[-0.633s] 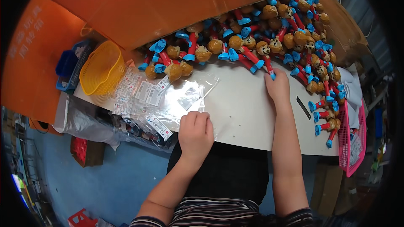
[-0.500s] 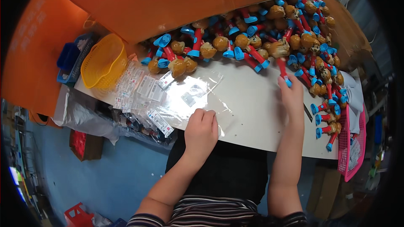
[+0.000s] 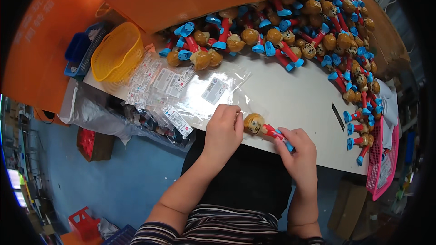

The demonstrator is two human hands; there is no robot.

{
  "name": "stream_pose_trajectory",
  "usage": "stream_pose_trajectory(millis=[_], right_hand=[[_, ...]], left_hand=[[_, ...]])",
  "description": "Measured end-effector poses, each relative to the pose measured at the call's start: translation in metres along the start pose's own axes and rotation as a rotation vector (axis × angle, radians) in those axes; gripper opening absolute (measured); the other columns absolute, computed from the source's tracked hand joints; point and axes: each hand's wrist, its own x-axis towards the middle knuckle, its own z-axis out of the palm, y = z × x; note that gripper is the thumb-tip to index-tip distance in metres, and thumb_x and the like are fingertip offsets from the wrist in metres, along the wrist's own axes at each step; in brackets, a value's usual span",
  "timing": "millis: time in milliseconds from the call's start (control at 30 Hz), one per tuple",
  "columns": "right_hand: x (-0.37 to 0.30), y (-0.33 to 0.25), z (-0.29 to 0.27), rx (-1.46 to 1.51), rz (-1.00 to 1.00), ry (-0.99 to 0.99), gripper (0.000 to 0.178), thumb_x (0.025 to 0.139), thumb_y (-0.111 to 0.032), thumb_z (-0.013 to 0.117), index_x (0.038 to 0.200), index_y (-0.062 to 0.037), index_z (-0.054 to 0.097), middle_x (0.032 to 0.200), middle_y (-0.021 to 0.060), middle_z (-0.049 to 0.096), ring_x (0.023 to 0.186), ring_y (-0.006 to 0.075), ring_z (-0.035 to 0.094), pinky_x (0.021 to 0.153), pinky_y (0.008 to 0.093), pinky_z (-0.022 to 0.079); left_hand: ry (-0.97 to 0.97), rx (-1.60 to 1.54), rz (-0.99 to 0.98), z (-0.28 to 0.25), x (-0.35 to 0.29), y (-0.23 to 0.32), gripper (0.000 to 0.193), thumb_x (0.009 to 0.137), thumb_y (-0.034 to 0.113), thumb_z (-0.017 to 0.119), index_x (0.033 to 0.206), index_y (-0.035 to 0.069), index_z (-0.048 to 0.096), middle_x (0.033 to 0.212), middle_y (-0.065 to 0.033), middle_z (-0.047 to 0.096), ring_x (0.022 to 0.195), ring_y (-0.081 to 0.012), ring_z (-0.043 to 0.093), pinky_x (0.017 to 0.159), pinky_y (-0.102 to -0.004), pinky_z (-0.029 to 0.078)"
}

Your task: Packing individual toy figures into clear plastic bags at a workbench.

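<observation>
My right hand (image 3: 298,154) grips a small figurine (image 3: 272,132) by its blue base, near the front edge of the table. The figurine has a large golden-brown head, which points left toward my other hand, and a red body. My left hand (image 3: 223,129) is closed, thumb and fingers pinched at the near edge of a clear plastic bag (image 3: 236,78); the grip itself is partly hidden. A white printed label (image 3: 215,90) shows on the bag. The figurine's head is close beside my left fingertips and the bag's edge.
A heap of similar figurines (image 3: 327,40) fills the back and right of the table. More labelled bags (image 3: 168,81) lie at left, beside a yellow basket (image 3: 116,52) and a blue bin (image 3: 78,47). A dark flat strip (image 3: 338,117) and a pink basket (image 3: 382,158) are at right.
My right hand has brought the figurine from the heap's edge down and left toward my left hand. My left hand has risen slightly and stays closed at the bag.
</observation>
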Motion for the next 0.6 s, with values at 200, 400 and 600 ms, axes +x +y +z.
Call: stream_pose_trajectory(millis=[200, 400, 600], right_hand=[[-0.004, -0.001, 0.022, -0.258, -0.251, 0.221, 0.034, 0.076, -0.001, 0.075, 0.109, -0.0051, 0.07, 0.088, 0.0106, 0.055, 0.074, 0.0237, 0.056, 0.06, 0.0312, 0.046], [-0.012, 0.016, 0.045, -0.206, -0.392, 0.304, 0.042, 0.072, 0.008, 0.074, 0.112, -0.0042, 0.069, 0.098, 0.0144, 0.053, 0.081, 0.0247, 0.058, 0.066, 0.0305, 0.05], [-0.012, -0.003, 0.039, 0.119, -0.144, 0.18, 0.044, 0.086, 0.001, 0.06, 0.13, 0.0023, 0.052, 0.106, 0.0163, 0.054, 0.089, 0.0265, 0.058, 0.086, 0.0326, 0.049]], left_hand=[[0.0, -0.008, 0.04, -0.008, 0.005, 0.006, 0.012, 0.082, -0.003, 0.063, 0.094, -0.001, 0.061, 0.088, -0.0154, 0.06, 0.069, -0.0319, 0.063, 0.061, -0.037, 0.052], [0.009, -0.019, 0.158, -0.006, 0.006, 0.01, 0.008, 0.082, -0.004, 0.064, 0.09, -0.001, 0.064, 0.08, -0.0089, 0.06, 0.06, -0.0152, 0.06, 0.054, -0.0257, 0.049], [-0.01, 0.0, 0.15, -0.007, 0.007, 0.009, 0.008, 0.083, -0.003, 0.064, 0.09, -0.001, 0.065, 0.08, -0.0088, 0.06, 0.06, -0.0149, 0.061, 0.055, -0.0254, 0.05]])
